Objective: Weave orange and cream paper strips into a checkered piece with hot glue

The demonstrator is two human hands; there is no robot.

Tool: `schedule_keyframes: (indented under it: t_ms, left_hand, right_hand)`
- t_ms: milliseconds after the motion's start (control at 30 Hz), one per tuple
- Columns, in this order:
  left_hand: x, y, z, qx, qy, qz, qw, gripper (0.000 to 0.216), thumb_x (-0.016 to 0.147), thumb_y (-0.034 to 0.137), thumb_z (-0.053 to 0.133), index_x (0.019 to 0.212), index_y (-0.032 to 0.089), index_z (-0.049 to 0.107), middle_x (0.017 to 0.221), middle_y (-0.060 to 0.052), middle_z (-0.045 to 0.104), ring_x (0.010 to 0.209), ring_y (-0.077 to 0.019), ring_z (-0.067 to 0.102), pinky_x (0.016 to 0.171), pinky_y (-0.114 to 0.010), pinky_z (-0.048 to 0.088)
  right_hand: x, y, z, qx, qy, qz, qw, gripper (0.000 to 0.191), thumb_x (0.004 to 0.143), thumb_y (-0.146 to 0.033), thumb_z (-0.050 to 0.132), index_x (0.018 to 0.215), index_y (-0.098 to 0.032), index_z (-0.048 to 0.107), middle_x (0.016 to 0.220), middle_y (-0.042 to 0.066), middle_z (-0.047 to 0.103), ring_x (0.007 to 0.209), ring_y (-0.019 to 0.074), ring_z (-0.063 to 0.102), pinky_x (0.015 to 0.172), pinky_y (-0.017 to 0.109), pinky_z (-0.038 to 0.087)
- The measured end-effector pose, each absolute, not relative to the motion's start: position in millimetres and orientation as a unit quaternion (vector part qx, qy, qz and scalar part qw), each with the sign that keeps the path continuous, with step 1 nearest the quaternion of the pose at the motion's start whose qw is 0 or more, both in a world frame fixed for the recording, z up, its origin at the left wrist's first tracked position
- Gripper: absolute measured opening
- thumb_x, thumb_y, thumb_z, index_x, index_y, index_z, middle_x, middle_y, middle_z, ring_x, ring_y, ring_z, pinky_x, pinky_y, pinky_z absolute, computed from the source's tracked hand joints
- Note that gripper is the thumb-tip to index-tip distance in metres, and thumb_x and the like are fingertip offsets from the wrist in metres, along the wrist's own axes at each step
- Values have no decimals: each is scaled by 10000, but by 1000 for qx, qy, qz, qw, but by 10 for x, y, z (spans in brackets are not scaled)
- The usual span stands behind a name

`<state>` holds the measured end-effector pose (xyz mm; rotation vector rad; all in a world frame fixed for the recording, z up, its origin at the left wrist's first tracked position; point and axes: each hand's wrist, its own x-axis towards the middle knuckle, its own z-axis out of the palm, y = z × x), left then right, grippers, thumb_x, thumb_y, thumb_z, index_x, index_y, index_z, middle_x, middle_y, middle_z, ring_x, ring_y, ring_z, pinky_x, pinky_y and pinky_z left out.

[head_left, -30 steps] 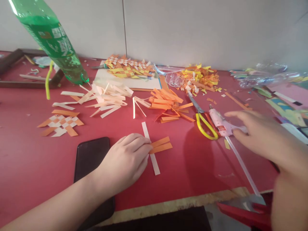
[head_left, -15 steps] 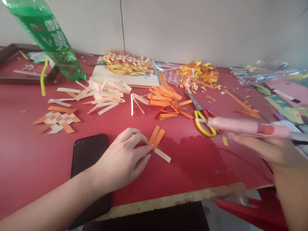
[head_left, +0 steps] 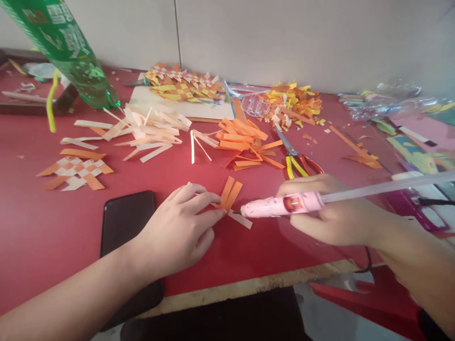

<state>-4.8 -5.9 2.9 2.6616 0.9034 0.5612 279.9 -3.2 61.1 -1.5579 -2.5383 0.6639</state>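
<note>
Orange, flat and side by side, two short paper strips [head_left: 231,193] lie mid-way along the red counter [head_left: 64,227], meeting a cream paper strip [head_left: 243,221]. The left hand [head_left: 188,215] hides where they meet; its fingertips [head_left: 222,213] touch there, but whether they pinch I cannot tell. Closed round a pink glue gun [head_left: 268,207], the right hand [head_left: 330,225] is apart from the left; whether the dark nozzle [head_left: 236,212] touches paper is unclear. Beyond that hand, yellow-and-red-handled metal scissors [head_left: 286,143] are partly hidden. The left forearm [head_left: 81,289] overlaps a black rectangular phone [head_left: 126,218]. Far left, a green plastic bottle [head_left: 73,52] is cut off above.
</note>
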Motion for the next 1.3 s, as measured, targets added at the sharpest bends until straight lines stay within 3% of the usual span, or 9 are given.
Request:
schedule_keyframes:
  t_ms: [433,1300]
  left_hand:
    - [-45,-48,45,921,296,196,158,334,834,113,531,1101,134,731,1082,-86,713,956,-264,563,885,-463,535]
    - [-47,-57,41,921,290,204,159,329,832,86,526,1080,118,739,1086,-86,718,1008,-270,561,914,-452,541]
  right_hand:
    - [2667,26,624,-513,-835,199,19,236,684,-224,485,572,-226,277,498,-56,360,446,107,336,480,283,266]
    - [2556,56,737,-490,-863,124,-3,260,681,-214,491,573,-224,255,490,-42,362,442,102,307,483,275,209]
